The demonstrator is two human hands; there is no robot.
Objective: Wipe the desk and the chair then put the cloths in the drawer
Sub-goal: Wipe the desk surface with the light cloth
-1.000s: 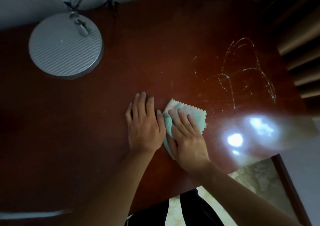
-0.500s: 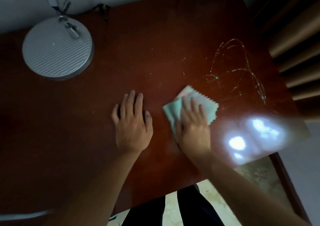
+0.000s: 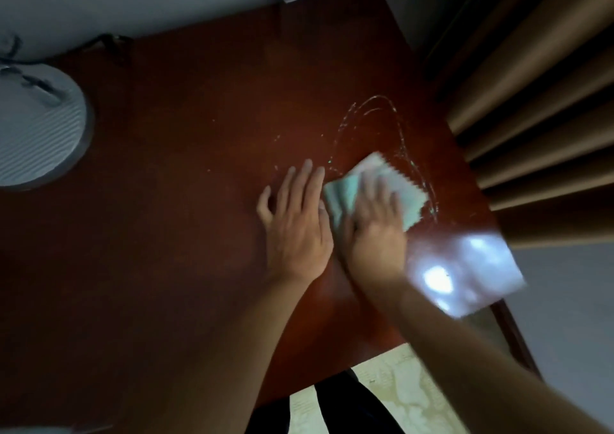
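Head view: we see the right hand (image 3: 372, 234) pressing flat, fingers spread, on a pale green cloth (image 3: 345, 194) on the dark red tabletop (image 3: 186, 174). Our left hand (image 3: 295, 227) lies flat just beside it. Wet streaks (image 3: 398, 128) arc beyond the cloth.

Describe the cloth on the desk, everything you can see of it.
The cloth is a small, thin, pale mint-green piece with a whitish-pink patch and a zigzag pinked edge on its far right side. It looks like soft microfibre. It lies flat with slight folds on the dark red-brown desk, beside the wet streaks. The right hand presses on it with straight fingers, blurred by motion; the left hand lies flat on the desk beside its left edge.
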